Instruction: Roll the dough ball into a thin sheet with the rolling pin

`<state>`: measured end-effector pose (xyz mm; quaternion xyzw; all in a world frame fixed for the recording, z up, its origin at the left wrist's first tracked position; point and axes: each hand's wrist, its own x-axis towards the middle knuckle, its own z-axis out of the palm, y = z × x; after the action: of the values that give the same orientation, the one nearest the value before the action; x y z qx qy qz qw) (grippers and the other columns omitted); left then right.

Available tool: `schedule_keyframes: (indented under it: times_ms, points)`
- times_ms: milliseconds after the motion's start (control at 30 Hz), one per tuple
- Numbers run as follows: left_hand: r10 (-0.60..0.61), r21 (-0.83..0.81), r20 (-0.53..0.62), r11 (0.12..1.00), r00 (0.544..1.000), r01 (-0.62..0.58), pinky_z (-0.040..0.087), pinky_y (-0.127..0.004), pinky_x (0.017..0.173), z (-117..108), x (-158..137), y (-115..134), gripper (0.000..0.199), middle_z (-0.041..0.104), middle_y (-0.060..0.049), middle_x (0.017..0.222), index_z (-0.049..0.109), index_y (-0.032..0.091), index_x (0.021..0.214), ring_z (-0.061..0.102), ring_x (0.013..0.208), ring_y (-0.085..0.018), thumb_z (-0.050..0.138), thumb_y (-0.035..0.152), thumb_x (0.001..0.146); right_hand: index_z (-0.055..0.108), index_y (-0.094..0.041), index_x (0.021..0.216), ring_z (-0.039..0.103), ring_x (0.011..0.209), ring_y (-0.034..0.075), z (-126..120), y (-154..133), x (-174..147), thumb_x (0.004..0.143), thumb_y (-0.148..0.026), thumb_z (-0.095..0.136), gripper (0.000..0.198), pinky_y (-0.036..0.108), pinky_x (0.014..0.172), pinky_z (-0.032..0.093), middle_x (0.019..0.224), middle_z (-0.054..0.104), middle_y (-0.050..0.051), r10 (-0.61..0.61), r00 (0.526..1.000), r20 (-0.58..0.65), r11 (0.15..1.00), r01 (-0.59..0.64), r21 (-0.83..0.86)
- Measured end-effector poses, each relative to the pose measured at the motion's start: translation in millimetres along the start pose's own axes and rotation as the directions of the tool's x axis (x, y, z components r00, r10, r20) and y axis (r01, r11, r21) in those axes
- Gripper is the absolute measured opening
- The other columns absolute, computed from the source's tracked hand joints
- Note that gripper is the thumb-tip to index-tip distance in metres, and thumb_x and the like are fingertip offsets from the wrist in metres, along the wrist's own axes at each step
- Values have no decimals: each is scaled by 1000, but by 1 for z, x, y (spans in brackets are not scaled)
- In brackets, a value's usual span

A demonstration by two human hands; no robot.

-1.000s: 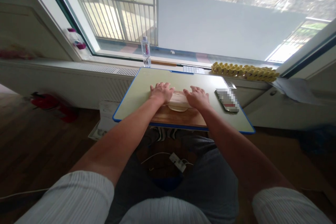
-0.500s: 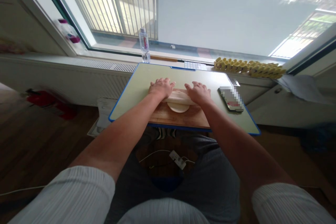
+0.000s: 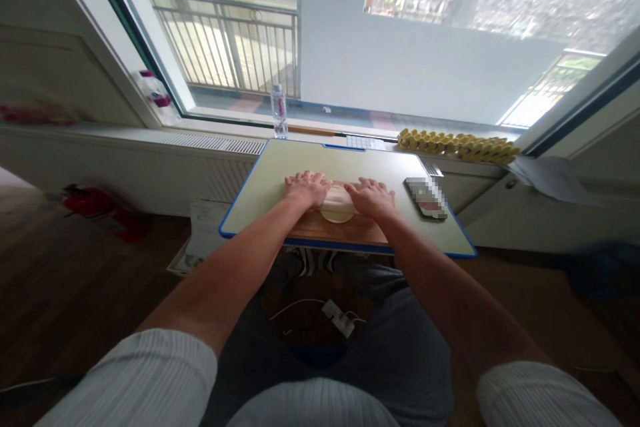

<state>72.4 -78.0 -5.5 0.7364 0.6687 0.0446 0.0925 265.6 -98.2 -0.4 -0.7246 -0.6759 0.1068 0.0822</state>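
Note left hand (image 3: 306, 189) and right hand (image 3: 371, 199) wide-fingered, palm-down on opposite ends of pale cylindrical rolling pin (image 3: 338, 199) across brown wooden board (image 3: 327, 233). Observe flat cream dough round (image 3: 336, 217) partly beneath, mid-board. Avoid uneven palm pressure: risk of lopsided dough. Under board, pale-green blue-edged table (image 3: 257, 190): possible slip from hard pushing.

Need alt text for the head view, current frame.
A person's bare left hand and right hand rest on a pale cylindrical roller. A flat, rounded, cream dough-like sheet shows on its near side, on a brown wooden board atop a pale-green, blue-edged tabletop.
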Motion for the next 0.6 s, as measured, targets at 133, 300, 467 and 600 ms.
schedule_keyframes:
  times_ms: [133, 300, 467, 600]
  points:
    - [13, 2, -35, 1000, 999, -13, 30, -65, 123, 3, -11, -1, 72, 47, -11, 168, 51, 34, 158, 44, 151, -38, 19, 67, 103, 41, -22, 166, 34, 155, 40, 2, 1, -13, 103, -73, 29, 82, 67, 126, 24, 172, 40, 14, -15, 999, -34, 1000, 15, 3]
    - [30, 8, -81, 1000, 996, -30, 27, -63, 127, 8, -33, 0, 71, 45, -9, 170, 48, 33, 162, 41, 154, -36, 21, 64, 104, 40, -24, 168, 31, 159, 36, 6, 0, -34, 106, -67, 28, 77, 65, 128, 22, 174, 38, 10, -5, 998, -60, 1000, 4, -23]
    - [48, 29, -140, 999, 989, -44, 21, -64, 130, 17, -59, 0, 68, 43, -10, 172, 48, 30, 163, 37, 157, -34, 25, 58, 105, 40, -22, 168, 36, 157, 38, 17, 1, -61, 108, -58, 28, 71, 62, 128, 24, 172, 41, 11, -36, 987, -159, 994, 19, -104]
    - [46, 32, -164, 999, 985, -41, 21, -63, 130, 21, -69, -1, 67, 43, -10, 172, 48, 28, 163, 36, 158, -33, 28, 56, 105, 43, -23, 166, 39, 154, 38, 23, 1, -71, 108, -55, 31, 68, 61, 126, 26, 168, 47, 11, -62, 972, -224, 991, 34, -129]
